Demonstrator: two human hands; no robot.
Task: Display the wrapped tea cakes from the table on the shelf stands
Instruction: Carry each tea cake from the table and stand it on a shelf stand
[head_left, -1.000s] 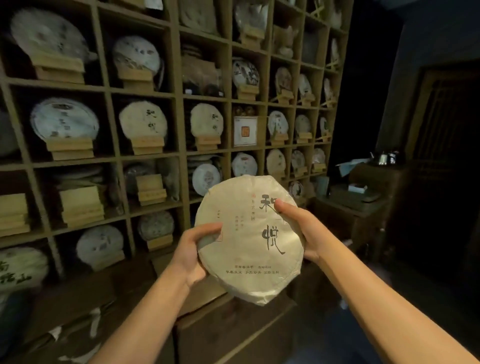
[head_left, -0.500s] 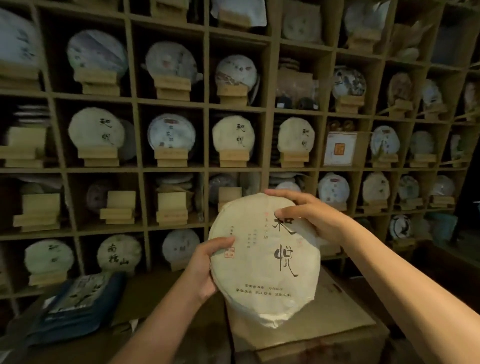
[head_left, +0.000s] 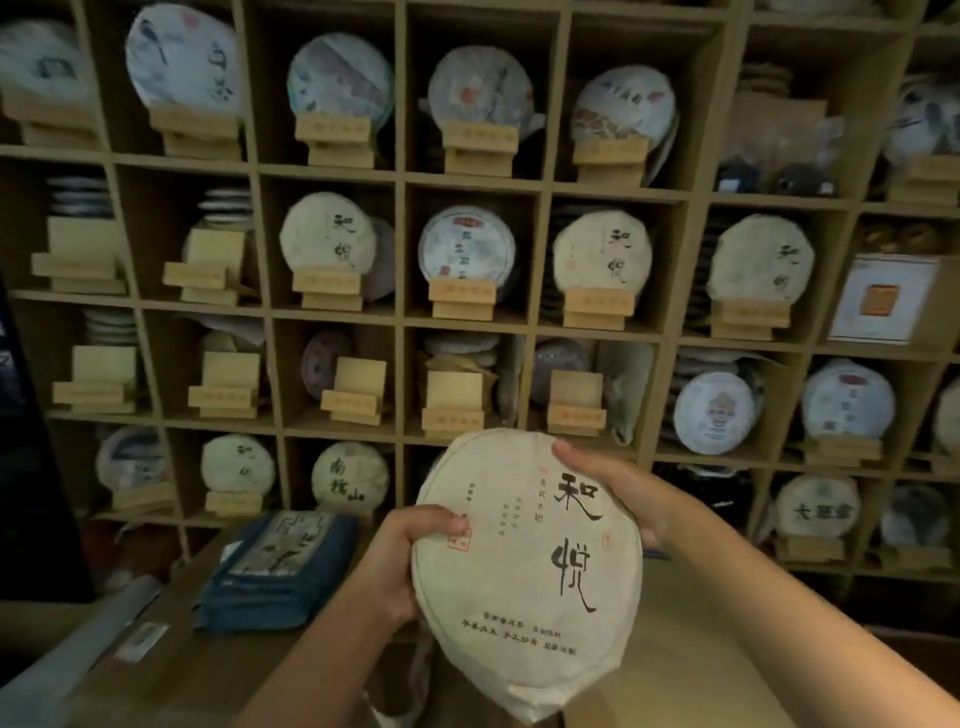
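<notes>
Fingers (head_left: 441, 522) of left hand (head_left: 395, 561), right hand (head_left: 618, 493) clasp tea cake (head_left: 524, 566) upright (printed face toward camera), before shelf (head_left: 400, 249).

Folded blue cloth bundle (head_left: 278, 569) w/ a pale printed panel is lying on a brown surface (head_left: 218, 670) at lower left, just below the cubbies. White square box (head_left: 881, 304) w/ an orange seal is sitting in a right-hand cubby, leaning back a bit. Up & left of it, a brown paper package (head_left: 779, 124) is standing behind two dark round items (head_left: 802, 179), blurred, can't tell what. Grey roll (head_left: 72, 660) w/ a small label is lying at bottom left. Dark panel (head_left: 21, 467) is filling the left edge.
</notes>
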